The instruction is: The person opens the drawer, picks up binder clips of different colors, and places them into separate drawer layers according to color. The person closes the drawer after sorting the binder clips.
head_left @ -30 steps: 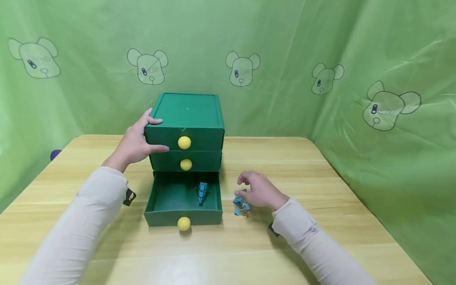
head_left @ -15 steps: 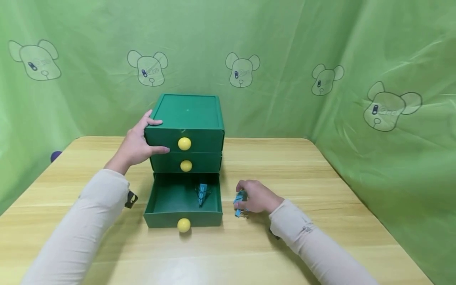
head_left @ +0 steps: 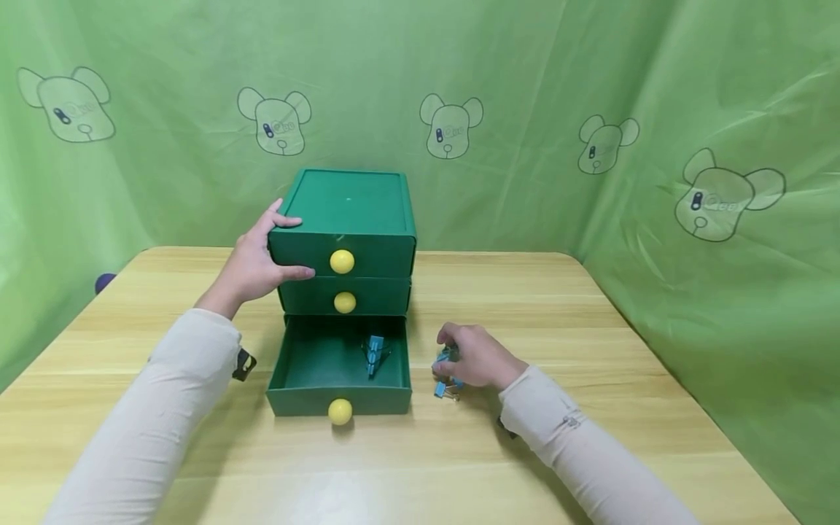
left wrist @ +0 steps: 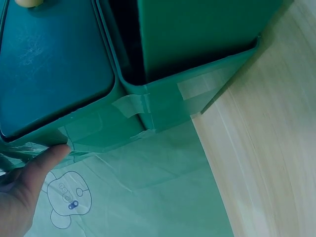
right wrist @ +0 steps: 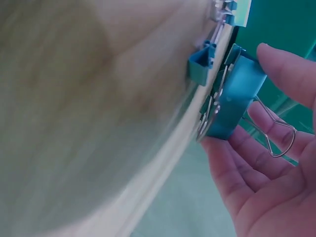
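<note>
A green cabinet of drawers (head_left: 348,200) with yellow knobs stands on the table. Its bottom drawer (head_left: 337,401) is pulled out and has a blue binder clip (head_left: 374,355) inside. My left hand (head_left: 252,266) rests on the cabinet's upper left corner, thumb straight along the front, a finger on the top. Right of the drawer, my right hand (head_left: 479,357) pinches a blue binder clip (right wrist: 239,96) between thumb and fingers, its wire handle showing in the right wrist view. Beside it on the table lies another binder clip (head_left: 439,390); my fingers partly hide the pile.
The wooden table (head_left: 525,292) reaches to a green curtain (head_left: 525,58) printed with bear heads, at the back and right. Upper and middle drawers are closed in the head view. A purple round object (head_left: 103,282) shows beyond the table's left edge.
My right hand has lowered onto the pile of clips, closed its fingers on one, and lifted slightly. The left hand stays on the cabinet, and the drawer has not moved.
</note>
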### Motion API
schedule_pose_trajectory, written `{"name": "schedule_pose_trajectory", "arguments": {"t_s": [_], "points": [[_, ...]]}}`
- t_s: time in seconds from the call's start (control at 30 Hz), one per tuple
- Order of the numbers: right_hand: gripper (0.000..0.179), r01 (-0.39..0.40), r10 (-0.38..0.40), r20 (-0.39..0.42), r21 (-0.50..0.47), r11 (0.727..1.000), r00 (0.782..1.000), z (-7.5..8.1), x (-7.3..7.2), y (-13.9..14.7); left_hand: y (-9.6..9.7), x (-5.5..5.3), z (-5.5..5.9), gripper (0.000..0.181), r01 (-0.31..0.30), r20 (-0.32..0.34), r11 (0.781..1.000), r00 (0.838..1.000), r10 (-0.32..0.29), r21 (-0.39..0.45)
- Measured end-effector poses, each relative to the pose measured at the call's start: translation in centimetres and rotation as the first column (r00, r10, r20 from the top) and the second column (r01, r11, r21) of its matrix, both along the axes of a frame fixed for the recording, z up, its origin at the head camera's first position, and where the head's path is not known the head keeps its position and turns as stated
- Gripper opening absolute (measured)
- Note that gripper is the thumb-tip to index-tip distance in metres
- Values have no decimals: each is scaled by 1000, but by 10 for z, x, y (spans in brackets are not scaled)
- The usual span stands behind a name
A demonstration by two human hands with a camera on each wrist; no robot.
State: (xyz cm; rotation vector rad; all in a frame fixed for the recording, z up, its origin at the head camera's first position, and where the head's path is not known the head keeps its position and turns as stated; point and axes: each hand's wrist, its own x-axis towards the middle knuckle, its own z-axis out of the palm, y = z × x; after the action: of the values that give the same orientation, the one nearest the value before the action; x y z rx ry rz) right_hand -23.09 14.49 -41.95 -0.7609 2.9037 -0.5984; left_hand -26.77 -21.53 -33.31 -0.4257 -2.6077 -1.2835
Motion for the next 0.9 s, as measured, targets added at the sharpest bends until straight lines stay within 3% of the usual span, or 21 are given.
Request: {"name": "schedule_pose_trajectory", "arguments": {"t_s": [0.3,0.9], "points": [[38,18,-19,-23,-40,999,1000,11,4,0,0,1,0,81,-3,21,1000,1000,3,11],[30,51,-59,-46,-165,985,997,18,8,-5,1,1,-3,78,4,19,999,1000,-5,45]]}}
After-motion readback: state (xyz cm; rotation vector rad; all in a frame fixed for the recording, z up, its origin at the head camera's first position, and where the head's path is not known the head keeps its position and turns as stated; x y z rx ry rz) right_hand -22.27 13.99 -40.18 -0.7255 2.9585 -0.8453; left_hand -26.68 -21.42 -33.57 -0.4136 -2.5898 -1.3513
